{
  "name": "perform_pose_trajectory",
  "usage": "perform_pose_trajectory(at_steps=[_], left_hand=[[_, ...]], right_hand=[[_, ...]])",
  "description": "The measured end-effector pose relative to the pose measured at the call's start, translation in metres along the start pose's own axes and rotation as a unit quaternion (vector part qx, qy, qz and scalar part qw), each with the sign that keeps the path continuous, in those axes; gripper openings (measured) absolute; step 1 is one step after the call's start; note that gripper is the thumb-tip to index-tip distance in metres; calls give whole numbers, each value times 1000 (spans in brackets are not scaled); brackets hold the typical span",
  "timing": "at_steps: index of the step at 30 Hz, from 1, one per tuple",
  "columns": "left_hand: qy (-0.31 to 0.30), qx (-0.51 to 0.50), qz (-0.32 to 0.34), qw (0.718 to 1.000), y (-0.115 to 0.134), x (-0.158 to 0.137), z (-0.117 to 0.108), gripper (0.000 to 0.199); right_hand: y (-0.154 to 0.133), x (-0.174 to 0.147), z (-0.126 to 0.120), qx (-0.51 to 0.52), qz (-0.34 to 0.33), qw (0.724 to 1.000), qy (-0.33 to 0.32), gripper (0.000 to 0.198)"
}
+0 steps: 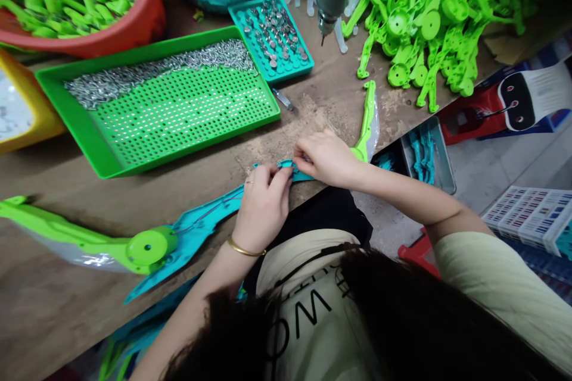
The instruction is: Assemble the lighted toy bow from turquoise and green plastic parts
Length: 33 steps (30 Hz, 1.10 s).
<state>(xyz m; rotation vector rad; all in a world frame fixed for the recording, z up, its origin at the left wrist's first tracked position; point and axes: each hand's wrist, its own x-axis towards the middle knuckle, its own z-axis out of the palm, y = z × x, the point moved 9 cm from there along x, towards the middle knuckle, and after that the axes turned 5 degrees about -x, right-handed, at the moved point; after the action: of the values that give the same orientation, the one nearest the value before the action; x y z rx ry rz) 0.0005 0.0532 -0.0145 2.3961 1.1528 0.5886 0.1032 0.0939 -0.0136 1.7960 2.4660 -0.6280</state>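
A blue strip (203, 214) is lying slantwise along the near edge of the counter (187, 187), its lower-left tip pointing at that edge. The left hand (263, 208) is gripping the strip near its middle, thumb and fingers drawn together; the right hand (326, 158) is resting just beside it on the strip, fingers curling inward, though I cannot tell whether they are pinching anything. One green arm (98, 235) is reaching leftward from the strip over the wood; another green arm (369, 122) is standing out beyond the right hand, near the counter's edge. Bare wood is running between the strip and the green tray (192, 143), leaving both hands some room forward. A small metal piece (282, 99) is lying by the tray's right corner, a driver (333, 0) is hanging beyond the hands, and a green heap (420, 30) is bounding the space at right.
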Motion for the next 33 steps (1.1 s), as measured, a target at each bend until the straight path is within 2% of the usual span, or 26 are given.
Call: perform_pose_trajectory(at_steps=[4, 9, 16, 22, 28, 33], left_hand=[[-2, 25, 12, 1000, 2, 1, 1, 34], [-19, 53, 10, 998, 3, 2, 2, 35], [-48, 49, 5, 998, 0, 3, 5, 37], [-70, 53, -6, 996, 0, 5, 7, 37], [-77, 54, -18, 995, -1, 4, 9, 36], [-64, 69, -8, 996, 1, 4, 7, 37]], right_hand=[[3, -2, -3, 16, -24, 1000, 3, 20], [17, -9, -8, 113, -34, 993, -25, 13], [26, -20, -13, 105, -28, 994, 12, 17], [23, -19, -20, 215, -12, 976, 36, 17], [18, -18, -25, 190, -9, 981, 26, 14], [19, -15, -15, 171, 36, 985, -16, 18]])
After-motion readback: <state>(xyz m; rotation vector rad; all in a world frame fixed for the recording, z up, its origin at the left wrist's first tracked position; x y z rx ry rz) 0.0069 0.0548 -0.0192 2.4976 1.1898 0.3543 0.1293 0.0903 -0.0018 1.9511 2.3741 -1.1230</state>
